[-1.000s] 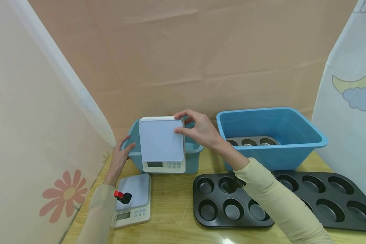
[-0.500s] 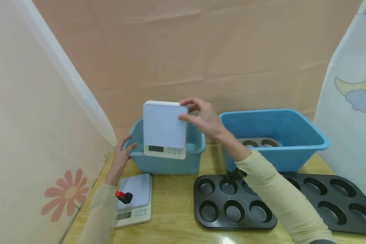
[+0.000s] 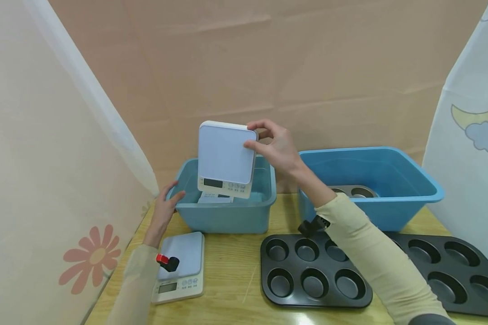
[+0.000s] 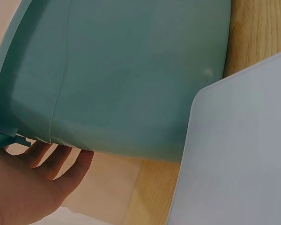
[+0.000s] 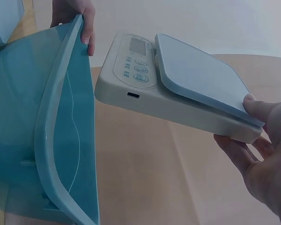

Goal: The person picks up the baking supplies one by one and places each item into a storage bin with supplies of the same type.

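Observation:
My right hand (image 3: 278,146) pinches a white kitchen scale (image 3: 227,155) by its upper right corner, thumb on the weighing plate and fingers behind. The scale hangs tilted over the smaller teal plastic bin (image 3: 223,219), its display end lowest. My left hand (image 3: 162,210) grips that bin's left rim; in the left wrist view its fingers (image 4: 77,171) lie along the bin's outer side. Inside the bin, part of another white scale (image 3: 214,198) shows below the held one. A further kitchen scale (image 3: 180,266) lies on the table in front of the bin, partly behind my left wrist's camera.
A larger blue bin (image 3: 370,212) stands at the right with a muffin tin (image 3: 355,191) inside. Two dark muffin tins, a nearer one (image 3: 294,266) and one farther right (image 3: 455,266), lie before it. Patterned white sheets flank the wooden table (image 3: 227,280).
My right hand has lifted the scale upward and slightly right, tilting it and uncovering the bin's front and the scale inside. The left hand stays on the rim.

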### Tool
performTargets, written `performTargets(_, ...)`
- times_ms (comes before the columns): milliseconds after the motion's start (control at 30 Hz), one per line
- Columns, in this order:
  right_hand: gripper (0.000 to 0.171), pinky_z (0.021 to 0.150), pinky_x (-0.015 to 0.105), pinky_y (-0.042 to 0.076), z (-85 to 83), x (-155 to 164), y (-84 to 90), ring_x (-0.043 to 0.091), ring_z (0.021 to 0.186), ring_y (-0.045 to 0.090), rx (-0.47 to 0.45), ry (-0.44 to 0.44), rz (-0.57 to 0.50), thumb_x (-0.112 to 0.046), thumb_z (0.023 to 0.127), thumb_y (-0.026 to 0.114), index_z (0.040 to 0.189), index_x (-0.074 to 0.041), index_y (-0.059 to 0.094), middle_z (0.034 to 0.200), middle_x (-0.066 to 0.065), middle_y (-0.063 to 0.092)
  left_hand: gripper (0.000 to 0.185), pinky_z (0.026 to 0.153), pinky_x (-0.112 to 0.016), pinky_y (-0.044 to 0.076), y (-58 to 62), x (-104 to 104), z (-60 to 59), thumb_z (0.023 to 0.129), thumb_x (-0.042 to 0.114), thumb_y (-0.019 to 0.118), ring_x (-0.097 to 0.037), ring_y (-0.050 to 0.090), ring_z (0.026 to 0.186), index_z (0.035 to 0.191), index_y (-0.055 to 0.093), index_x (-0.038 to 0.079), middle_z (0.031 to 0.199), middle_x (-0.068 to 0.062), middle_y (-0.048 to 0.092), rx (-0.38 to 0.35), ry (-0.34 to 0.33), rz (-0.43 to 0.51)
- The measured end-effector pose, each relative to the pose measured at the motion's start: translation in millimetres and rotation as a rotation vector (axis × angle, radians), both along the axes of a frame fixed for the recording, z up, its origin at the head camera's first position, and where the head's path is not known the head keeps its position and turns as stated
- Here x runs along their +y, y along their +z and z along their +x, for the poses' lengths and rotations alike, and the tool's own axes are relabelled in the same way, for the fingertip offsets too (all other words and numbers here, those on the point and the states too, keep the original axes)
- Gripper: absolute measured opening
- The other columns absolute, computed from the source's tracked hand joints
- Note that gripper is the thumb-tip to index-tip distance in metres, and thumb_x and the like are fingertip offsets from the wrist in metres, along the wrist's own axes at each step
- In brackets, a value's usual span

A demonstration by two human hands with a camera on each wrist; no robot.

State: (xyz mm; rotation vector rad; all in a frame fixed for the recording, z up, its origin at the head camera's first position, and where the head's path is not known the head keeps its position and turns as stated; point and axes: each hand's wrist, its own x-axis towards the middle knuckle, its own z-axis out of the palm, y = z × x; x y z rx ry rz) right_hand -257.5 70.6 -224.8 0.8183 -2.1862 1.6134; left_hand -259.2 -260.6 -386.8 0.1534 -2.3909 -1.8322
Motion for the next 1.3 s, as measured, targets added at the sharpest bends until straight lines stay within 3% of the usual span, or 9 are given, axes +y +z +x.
performTargets(200, 0.032, 0.072, 0.033, 0.055, -27.3, 3, -15.6, 0.018, 0.092, 0.059, 0.008, -0.014, -0.010, -0.017, 0.082, 0.073, 0.111, -0.013, 0.061, 0.114, 0.000, 0.059, 0.066, 0.093, -0.046, 0.041, -18.9, -12, -15.1, 0.089, 0.044, 0.061, -0.032, 0.035, 0.128, 0.145, 0.034, 0.024, 0.153, -0.003, 0.022, 0.012, 0.025, -0.007)
performTargets(400, 0.032, 0.071, 0.034, 0.054, -39.8, 4, -28.9, 0.014, 0.091, 0.059, 0.051, -0.043, 0.022, -0.025, 0.082, 0.074, 0.110, -0.017, 0.061, 0.114, -0.006, 0.059, 0.060, 0.084, -0.034, 0.044, -17.0, -14, -15.1, 0.091, 0.033, 0.060, -0.030, 0.035, 0.127, 0.145, 0.035, 0.023, 0.152, -0.003, 0.024, -0.004, 0.033, 0.022)
performTargets(567, 0.032, 0.069, 0.033, 0.053, -45.1, 4, -39.8, 0.013, 0.091, 0.058, 0.055, -0.071, 0.073, -0.025, 0.082, 0.074, 0.111, -0.019, 0.061, 0.112, -0.005, 0.060, 0.061, 0.086, -0.038, 0.042, -15.7, -16, -14.1, 0.091, 0.029, 0.060, -0.032, 0.034, 0.128, 0.145, 0.034, 0.019, 0.152, -0.006, 0.023, -0.006, 0.026, 0.041)
performTargets(900, 0.033, 0.069, 0.032, 0.051, -56.4, 3, -65.0, 0.016, 0.094, 0.060, 0.060, -0.107, 0.168, -0.026, 0.081, 0.074, 0.111, -0.018, 0.062, 0.112, -0.003, 0.062, 0.066, 0.083, -0.033, 0.044, -20.2, -17, -15.7, 0.087, 0.044, 0.063, -0.029, 0.036, 0.127, 0.144, 0.037, 0.024, 0.151, -0.001, 0.026, 0.024, 0.045, 0.008)
performTargets(1067, 0.033, 0.073, 0.034, 0.051, -60.5, 3, -78.2, 0.017, 0.097, 0.060, 0.056, -0.103, 0.205, -0.029, 0.082, 0.073, 0.112, -0.019, 0.061, 0.114, -0.003, 0.061, 0.068, 0.089, -0.041, 0.043, -21.6, -15, -15.6, 0.086, 0.046, 0.063, -0.030, 0.034, 0.128, 0.144, 0.036, 0.023, 0.152, -0.002, 0.024, 0.032, 0.041, 0.005)
performTargets(1300, 0.033, 0.074, 0.035, 0.051, -64.1, 1, -94.2, 0.019, 0.097, 0.059, 0.029, -0.088, 0.242, -0.027, 0.083, 0.072, 0.112, -0.016, 0.061, 0.115, -0.001, 0.061, 0.068, 0.085, -0.034, 0.044, -20.7, -15, -14.7, 0.086, 0.046, 0.064, -0.028, 0.036, 0.128, 0.144, 0.037, 0.024, 0.152, 0.000, 0.024, 0.021, 0.045, 0.010)
